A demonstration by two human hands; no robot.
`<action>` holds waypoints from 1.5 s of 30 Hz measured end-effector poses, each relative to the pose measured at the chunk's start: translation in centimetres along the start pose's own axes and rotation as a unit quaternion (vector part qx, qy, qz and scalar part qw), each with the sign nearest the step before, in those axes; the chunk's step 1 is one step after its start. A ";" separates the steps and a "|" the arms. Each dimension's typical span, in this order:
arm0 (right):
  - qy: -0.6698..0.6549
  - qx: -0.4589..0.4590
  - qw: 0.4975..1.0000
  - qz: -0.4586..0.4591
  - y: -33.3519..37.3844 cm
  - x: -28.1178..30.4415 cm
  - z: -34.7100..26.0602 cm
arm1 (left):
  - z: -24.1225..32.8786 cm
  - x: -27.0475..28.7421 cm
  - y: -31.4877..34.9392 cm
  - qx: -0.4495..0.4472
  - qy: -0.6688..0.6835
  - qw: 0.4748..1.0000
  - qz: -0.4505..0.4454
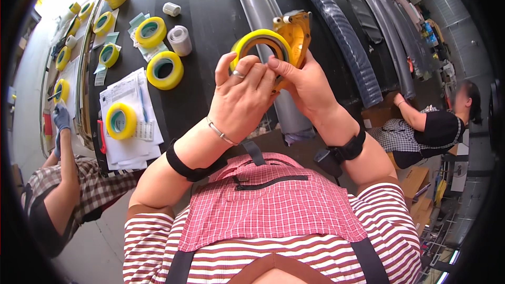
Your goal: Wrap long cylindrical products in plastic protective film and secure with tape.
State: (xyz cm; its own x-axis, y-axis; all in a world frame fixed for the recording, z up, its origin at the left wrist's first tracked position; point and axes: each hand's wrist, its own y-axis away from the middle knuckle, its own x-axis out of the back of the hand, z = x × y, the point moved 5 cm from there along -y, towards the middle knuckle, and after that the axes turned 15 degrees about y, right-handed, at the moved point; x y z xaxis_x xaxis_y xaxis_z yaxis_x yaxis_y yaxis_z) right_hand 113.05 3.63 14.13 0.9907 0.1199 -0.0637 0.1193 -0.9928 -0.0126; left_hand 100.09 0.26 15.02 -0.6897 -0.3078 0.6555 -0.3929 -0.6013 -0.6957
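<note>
Hands [239, 100] and [305, 87] meet at chest height, pinching a yellow tape roll [261, 42] into an orange dispenser [295, 31] — light, rigid, likely best gripped by the rim.

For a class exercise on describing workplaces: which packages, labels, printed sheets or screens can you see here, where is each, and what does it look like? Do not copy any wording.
Stack of printed paper sheets: on the dark table at the person's left, white, rectangular, under a yellow tape roll.
Cardboard boxes: on the floor at the right, brown.
Screens: none visible.
</note>
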 end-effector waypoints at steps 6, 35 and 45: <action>-0.048 -0.114 0.991 0.044 9.4 18.1 5.3 | 3.1 -4.7 5.1 0.267 0.324 0.903 0.092; 0.033 -0.205 0.969 -0.132 20.7 23.6 14.6 | 12.1 -18.2 20.2 0.547 0.352 0.749 -0.127; 0.445 0.002 0.879 -0.173 22.5 19.6 6.5 | 15.5 -14.1 15.1 0.561 0.664 0.488 -0.081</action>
State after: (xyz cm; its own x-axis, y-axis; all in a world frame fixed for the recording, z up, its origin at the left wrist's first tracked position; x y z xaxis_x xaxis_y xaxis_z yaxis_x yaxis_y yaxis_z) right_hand 134.70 -16.30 6.12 0.5547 0.3610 0.7497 0.4241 -0.8978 0.1186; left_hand 113.33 -15.90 -0.16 -0.7837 0.1116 -0.6111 -0.4409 -0.7928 0.4207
